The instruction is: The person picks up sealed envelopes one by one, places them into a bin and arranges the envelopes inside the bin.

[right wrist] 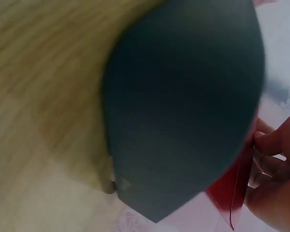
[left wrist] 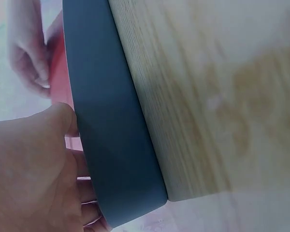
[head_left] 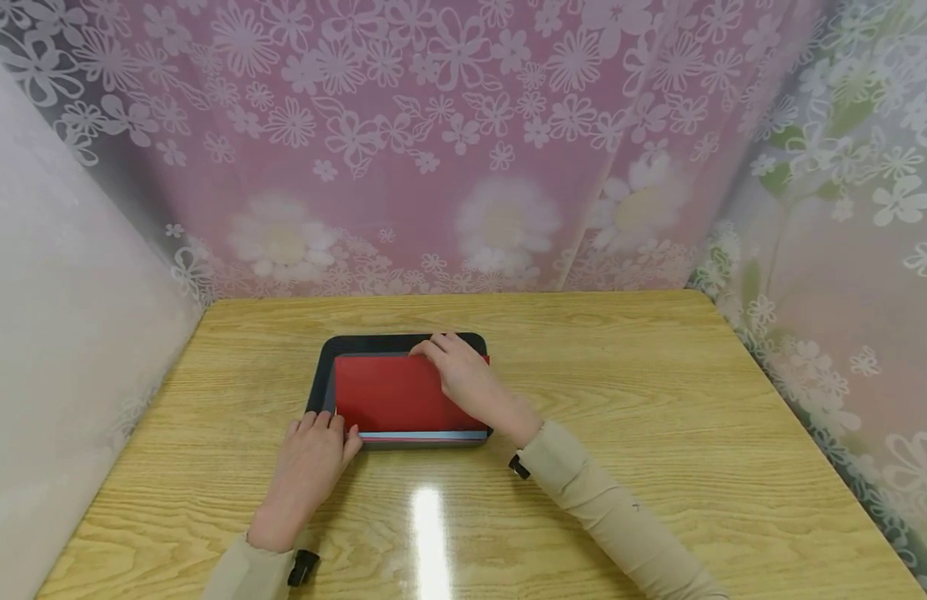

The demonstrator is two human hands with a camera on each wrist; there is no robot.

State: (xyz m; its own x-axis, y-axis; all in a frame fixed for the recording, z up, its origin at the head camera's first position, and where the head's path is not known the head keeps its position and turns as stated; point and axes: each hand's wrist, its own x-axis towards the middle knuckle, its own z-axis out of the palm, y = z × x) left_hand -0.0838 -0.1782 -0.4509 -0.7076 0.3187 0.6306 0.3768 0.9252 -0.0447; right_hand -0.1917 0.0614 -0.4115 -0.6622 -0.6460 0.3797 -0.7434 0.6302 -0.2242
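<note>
A dark grey rectangular tray (head_left: 324, 377) stands on the wooden table. Over it lies a flat red booklet (head_left: 392, 392), its far right corner overlapping the tray's rim in the head view. My right hand (head_left: 467, 375) reaches across the booklet's right part and pinches its edge; the right wrist view shows the thumb on the red edge (right wrist: 232, 188) and fingers curled beyond. At the near left corner of tray and booklet is my left hand (head_left: 311, 457), thumb set apart from the fingers. Its fingertips are hidden behind the tray wall (left wrist: 111, 121) in the left wrist view.
A light blue strip (head_left: 426, 436) with a thin pinkish line shows under the booklet's near edge, inside the tray. The wooden table (head_left: 621, 400) extends on all sides. Flowered curtains (head_left: 433, 167) hang behind it and along both sides.
</note>
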